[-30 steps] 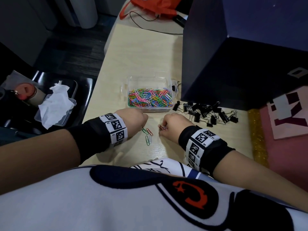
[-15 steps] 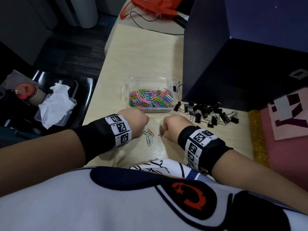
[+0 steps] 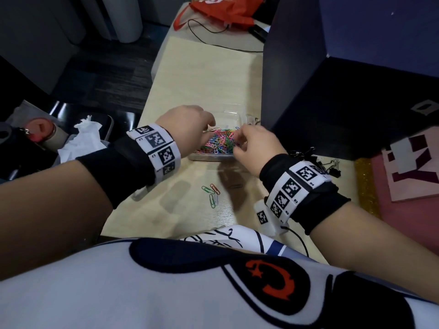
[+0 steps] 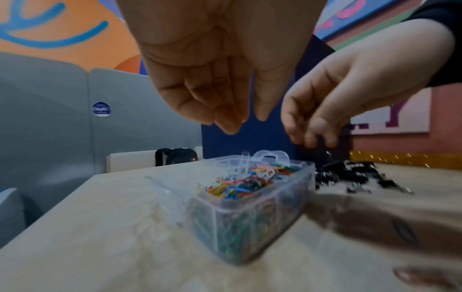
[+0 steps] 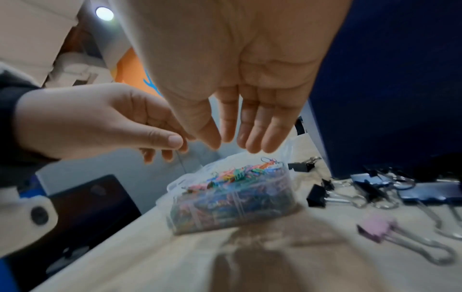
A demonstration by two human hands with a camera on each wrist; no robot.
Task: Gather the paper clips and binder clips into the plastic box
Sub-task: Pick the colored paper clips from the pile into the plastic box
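Observation:
The clear plastic box (image 3: 213, 158) holds a heap of coloured paper clips (image 3: 221, 142). Both hands hover just over it. My left hand (image 3: 190, 129) points its fingers down with a small gap at the thumb (image 4: 260, 116), and nothing shows between them. My right hand (image 5: 237, 144) has straight fingers and holds nothing. Several loose paper clips (image 3: 211, 194) lie on the table in front of the box, with a dark one (image 3: 235, 185) beside them. Black binder clips (image 3: 331, 163) lie in a pile right of the box, along with a pink one (image 5: 375, 231).
A tall dark blue box (image 3: 344, 91) stands close behind the binder clips. A black tray with white tissue (image 3: 83, 138) sits off the table's left edge. A red bag (image 3: 221, 8) and a cable lie at the far end. A pink board (image 3: 415, 162) lies at the right.
Both hands rose from the table's front and moved forward over the box. The red clip pinched by the right hand is gone from its fingers, which are now straight.

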